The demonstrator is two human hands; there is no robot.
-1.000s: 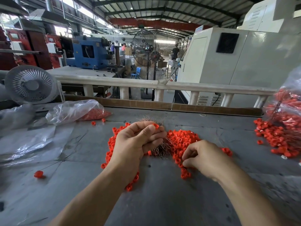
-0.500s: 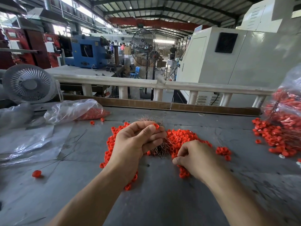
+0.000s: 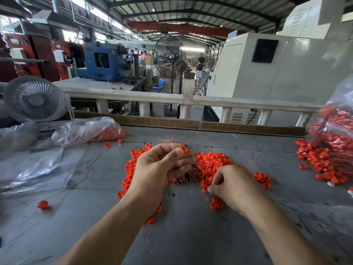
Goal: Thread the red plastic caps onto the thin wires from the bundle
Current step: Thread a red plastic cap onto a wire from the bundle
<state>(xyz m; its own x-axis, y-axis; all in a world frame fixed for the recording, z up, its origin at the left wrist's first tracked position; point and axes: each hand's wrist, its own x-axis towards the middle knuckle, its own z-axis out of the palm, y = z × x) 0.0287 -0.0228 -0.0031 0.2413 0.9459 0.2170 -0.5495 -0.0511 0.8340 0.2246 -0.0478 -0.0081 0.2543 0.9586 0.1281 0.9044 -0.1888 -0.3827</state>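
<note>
A heap of red plastic caps [image 3: 212, 163] lies on the grey table [image 3: 181, 236] in front of me. My left hand [image 3: 162, 167] is curled round a bundle of thin coppery wires [image 3: 188, 175], whose far tips [image 3: 175, 141] stick out beyond my fingers. A red cap [image 3: 184, 149] sits at my left thumb and fingertip. My right hand [image 3: 232, 185] rests low on the near edge of the heap and pinches a single red cap [image 3: 204, 188] between its fingertips.
A clear bag of red caps [image 3: 91, 131] lies at the back left beside a small white fan [image 3: 34, 98]. Another bag spilling caps with wires [image 3: 332, 150] is at the right. One capped wire [image 3: 43, 204] lies at the left, near loose plastic sheets [image 3: 32, 167].
My right hand has slid left along the near edge of the heap and now pinches one cap. My left hand has stayed in place with the bundle.
</note>
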